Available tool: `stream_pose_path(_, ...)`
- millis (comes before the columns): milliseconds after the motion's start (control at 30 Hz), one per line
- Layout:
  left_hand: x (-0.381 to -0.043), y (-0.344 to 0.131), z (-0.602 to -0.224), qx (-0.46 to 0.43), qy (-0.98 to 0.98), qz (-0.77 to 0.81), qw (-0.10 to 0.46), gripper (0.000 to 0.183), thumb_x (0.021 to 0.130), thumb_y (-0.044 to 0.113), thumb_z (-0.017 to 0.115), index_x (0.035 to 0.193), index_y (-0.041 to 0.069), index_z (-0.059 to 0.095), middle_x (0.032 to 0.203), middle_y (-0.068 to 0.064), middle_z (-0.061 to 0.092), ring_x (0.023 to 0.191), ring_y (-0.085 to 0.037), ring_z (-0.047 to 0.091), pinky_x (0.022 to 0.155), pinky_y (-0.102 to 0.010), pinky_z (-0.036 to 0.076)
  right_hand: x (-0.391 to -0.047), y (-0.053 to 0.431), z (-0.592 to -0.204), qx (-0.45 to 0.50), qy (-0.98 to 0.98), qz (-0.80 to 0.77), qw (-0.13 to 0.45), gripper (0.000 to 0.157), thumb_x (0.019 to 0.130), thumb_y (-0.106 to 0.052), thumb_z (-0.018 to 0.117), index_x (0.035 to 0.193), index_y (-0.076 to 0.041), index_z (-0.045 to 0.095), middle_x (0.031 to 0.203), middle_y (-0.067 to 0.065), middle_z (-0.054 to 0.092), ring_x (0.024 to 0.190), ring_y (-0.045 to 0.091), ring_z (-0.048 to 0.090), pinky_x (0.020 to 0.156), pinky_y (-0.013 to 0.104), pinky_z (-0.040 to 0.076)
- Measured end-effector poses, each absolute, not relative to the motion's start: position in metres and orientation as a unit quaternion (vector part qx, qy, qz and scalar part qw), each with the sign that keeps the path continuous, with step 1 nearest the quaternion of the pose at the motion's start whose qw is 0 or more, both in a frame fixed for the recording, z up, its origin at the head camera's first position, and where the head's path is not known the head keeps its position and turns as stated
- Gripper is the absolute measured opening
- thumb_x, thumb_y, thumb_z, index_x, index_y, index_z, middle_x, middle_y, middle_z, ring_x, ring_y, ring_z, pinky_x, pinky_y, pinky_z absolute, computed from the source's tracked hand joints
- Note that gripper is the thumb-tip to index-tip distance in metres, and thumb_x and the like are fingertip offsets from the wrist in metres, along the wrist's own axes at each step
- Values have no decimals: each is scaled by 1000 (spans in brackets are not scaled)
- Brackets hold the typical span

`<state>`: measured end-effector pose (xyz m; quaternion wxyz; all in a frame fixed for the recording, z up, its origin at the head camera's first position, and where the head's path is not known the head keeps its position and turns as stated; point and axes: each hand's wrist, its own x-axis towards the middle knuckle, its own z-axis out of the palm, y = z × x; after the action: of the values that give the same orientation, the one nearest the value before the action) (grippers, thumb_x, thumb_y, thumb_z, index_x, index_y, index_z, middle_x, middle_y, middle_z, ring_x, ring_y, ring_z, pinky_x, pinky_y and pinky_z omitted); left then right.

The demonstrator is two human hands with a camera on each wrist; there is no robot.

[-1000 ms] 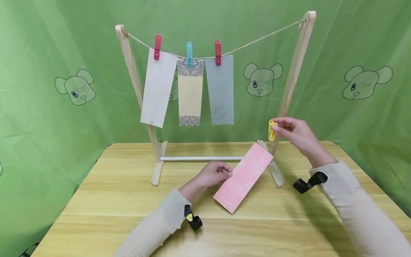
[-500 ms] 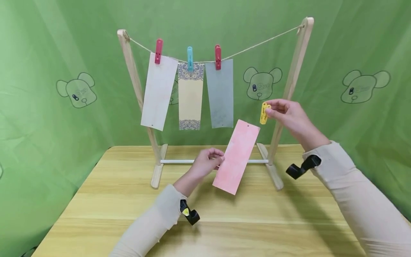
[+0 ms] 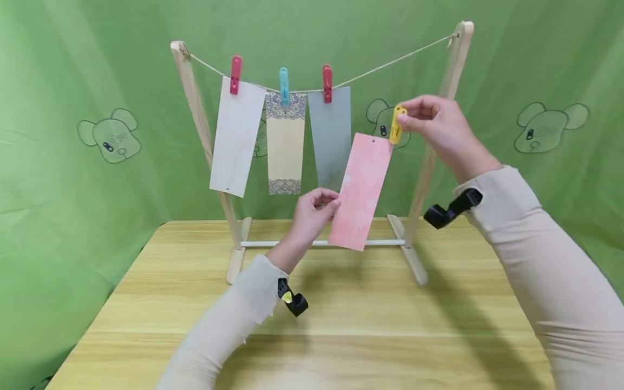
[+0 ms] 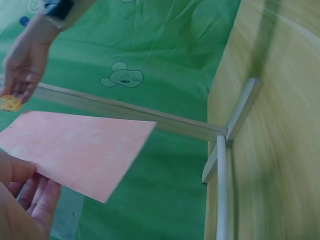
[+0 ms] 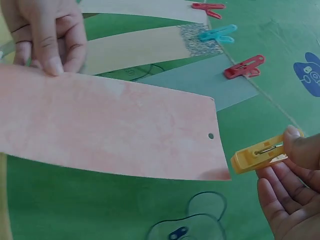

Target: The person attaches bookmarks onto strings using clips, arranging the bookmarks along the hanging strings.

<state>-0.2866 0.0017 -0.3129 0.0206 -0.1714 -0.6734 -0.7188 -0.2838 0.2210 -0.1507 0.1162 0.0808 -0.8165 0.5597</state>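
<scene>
My left hand (image 3: 312, 216) pinches the left edge of a pink card (image 3: 363, 189), held tilted in the air below the string. Near the card's punched hole, my right hand (image 3: 441, 130) grips a yellow clothespin (image 3: 397, 124) between thumb and fingers. In the right wrist view the clothespin (image 5: 260, 152) is just beside the card's top corner, with a small gap between them. Three cards hang from the string (image 3: 390, 62): a white one (image 3: 238, 141) under a red clothespin (image 3: 236, 76), a patterned cream one (image 3: 285, 146) under a blue clothespin (image 3: 284, 86), and a grey-blue one (image 3: 331, 130) under another red clothespin (image 3: 327, 84).
Wooden posts stand at the left (image 3: 195, 103) and right (image 3: 455, 76), with the string tied between their tops. A white rod (image 3: 273, 244) joins their feet on the wooden table (image 3: 341, 330). Behind is a green curtain (image 3: 312, 32) with bear-face drawings.
Both hands have risen toward the string. The pink card has come up from low over the table and turned more upright, and the yellow clothespin has moved up and slightly left.
</scene>
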Motion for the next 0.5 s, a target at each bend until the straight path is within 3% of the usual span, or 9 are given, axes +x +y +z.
stream_pose_path(167, -291, 6, -301, -167, -673, -719, 52, 12, 87, 2, 65, 98, -3, 64, 88, -9, 64, 67, -9, 57, 65, -24, 56, -291, 207, -125, 86, -794, 590, 118, 20, 85, -8, 69, 104, -9, 62, 90, -4, 64, 85, 8, 56, 80, 15, 46)
stream_pose_path(500, -297, 19, -280, -160, -658, -735, 42, 12, 87, 2, 64, 98, -3, 64, 84, -7, 63, 64, -8, 55, 65, -25, 55, -298, 197, -96, 106, -738, 650, 148, 14, 81, 1, 70, 91, -6, 65, 84, 1, 64, 78, 11, 57, 70, 13, 50)
